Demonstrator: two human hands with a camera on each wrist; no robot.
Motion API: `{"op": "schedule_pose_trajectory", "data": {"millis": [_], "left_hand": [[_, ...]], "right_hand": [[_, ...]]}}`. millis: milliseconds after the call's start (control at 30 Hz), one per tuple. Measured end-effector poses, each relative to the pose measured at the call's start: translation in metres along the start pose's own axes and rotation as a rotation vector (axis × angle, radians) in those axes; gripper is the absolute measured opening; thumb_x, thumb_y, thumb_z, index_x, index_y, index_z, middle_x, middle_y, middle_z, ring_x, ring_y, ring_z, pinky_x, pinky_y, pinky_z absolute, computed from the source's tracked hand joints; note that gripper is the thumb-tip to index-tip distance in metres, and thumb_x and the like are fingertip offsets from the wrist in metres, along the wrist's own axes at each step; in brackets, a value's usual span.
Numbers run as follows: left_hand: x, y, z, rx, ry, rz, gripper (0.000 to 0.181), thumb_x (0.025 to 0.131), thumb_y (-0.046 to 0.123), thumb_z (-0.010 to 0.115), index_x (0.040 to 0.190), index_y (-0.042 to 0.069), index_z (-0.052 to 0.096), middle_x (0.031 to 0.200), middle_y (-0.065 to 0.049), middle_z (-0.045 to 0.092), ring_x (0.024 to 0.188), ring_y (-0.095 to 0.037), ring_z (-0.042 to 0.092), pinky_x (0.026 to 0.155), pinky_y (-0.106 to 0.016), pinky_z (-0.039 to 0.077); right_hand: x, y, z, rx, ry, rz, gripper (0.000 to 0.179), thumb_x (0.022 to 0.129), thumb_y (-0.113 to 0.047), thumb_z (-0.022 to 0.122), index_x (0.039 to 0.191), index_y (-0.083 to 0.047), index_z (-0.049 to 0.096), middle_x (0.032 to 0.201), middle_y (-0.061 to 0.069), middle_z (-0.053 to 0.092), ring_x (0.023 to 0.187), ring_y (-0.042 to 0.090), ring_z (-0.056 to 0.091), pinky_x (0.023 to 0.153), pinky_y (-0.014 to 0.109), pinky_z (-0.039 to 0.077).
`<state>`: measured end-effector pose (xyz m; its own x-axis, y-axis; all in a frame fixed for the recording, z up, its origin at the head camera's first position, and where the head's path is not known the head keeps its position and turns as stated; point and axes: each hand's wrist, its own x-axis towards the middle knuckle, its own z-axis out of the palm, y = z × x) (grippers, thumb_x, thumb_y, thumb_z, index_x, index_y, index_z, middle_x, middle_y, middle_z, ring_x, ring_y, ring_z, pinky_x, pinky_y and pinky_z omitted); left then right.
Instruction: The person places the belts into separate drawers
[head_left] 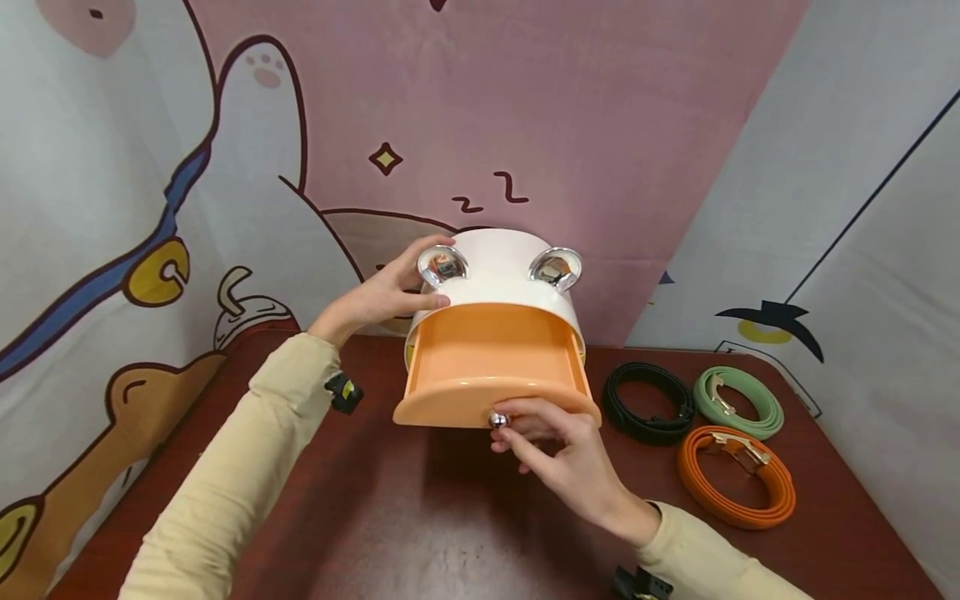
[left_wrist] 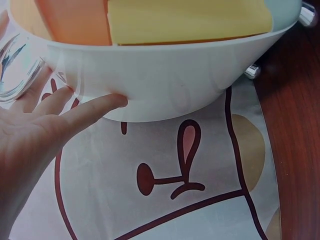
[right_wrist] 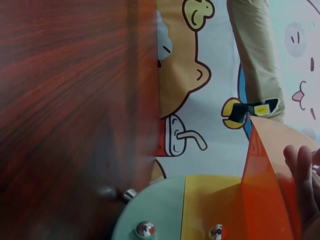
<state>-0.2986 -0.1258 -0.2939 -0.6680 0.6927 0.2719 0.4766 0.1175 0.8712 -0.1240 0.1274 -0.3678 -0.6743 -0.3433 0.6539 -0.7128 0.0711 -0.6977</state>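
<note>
A small white drawer cabinet (head_left: 501, 265) with silver ear-like knobs (head_left: 556, 268) on top stands on the table against the backdrop. Its orange top drawer (head_left: 491, 343) is pulled out, and bare orange walls show inside. My right hand (head_left: 573, 457) pinches the round silver drawer knob (head_left: 498, 420) between thumb and fingers. On the cabinet's upper left side rests my left hand (head_left: 384, 292), thumb near the front edge and fingers behind one ear. The left wrist view shows its outstretched fingers against the white shell (left_wrist: 165, 75). Below the orange drawer are yellow (right_wrist: 207, 205) and green (right_wrist: 160, 200) drawer fronts.
Three coiled belts lie on the dark red table (head_left: 360, 517) to the cabinet's right: a black belt (head_left: 647, 428), a green belt (head_left: 771, 408) and an orange belt (head_left: 738, 510). A cartoon-printed cloth (head_left: 615, 117) hangs close behind the cabinet.
</note>
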Motion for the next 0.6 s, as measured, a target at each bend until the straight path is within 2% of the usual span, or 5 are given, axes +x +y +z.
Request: {"op": "schedule_pose_trajectory", "data": {"millis": [233, 367, 600], "left_hand": [[-0.0004, 0.0002, 0.0003, 0.028, 0.004, -0.001, 0.076, 0.091, -0.004, 0.063, 0.150, 0.013, 0.018, 0.137, -0.016, 0.039, 0.089, -0.031, 0.059, 0.073, -0.033, 0.050], [0.0000, 0.0004, 0.0006, 0.026, 0.004, 0.011, 0.076, 0.091, -0.004, 0.063, 0.150, 0.012, 0.018, 0.137, -0.016, 0.039, 0.091, -0.031, 0.058, 0.075, -0.033, 0.049], [0.0006, 0.0005, 0.0008, 0.017, 0.013, 0.022, 0.076, 0.090, -0.007, 0.063, 0.150, 0.009, 0.018, 0.135, -0.017, 0.043, 0.097, -0.029, 0.058, 0.078, -0.032, 0.049]], "right_hand": [[-0.0052, -0.0035, 0.0016, 0.007, -0.021, -0.021, 0.034, 0.084, 0.014, 0.066, 0.113, -0.002, 0.065, 0.088, 0.009, 0.072, 0.072, 0.018, 0.070, 0.046, 0.024, 0.050], [-0.0071, -0.0029, 0.0022, 0.013, -0.018, -0.020, 0.034, 0.083, 0.015, 0.066, 0.113, -0.001, 0.066, 0.090, 0.012, 0.072, 0.073, 0.018, 0.070, 0.046, 0.024, 0.050], [-0.0103, -0.0004, 0.0009, 0.115, -0.027, 0.054, 0.031, 0.087, 0.015, 0.062, 0.116, 0.004, 0.064, 0.095, 0.015, 0.071, 0.074, 0.022, 0.071, 0.045, 0.029, 0.051]]}}
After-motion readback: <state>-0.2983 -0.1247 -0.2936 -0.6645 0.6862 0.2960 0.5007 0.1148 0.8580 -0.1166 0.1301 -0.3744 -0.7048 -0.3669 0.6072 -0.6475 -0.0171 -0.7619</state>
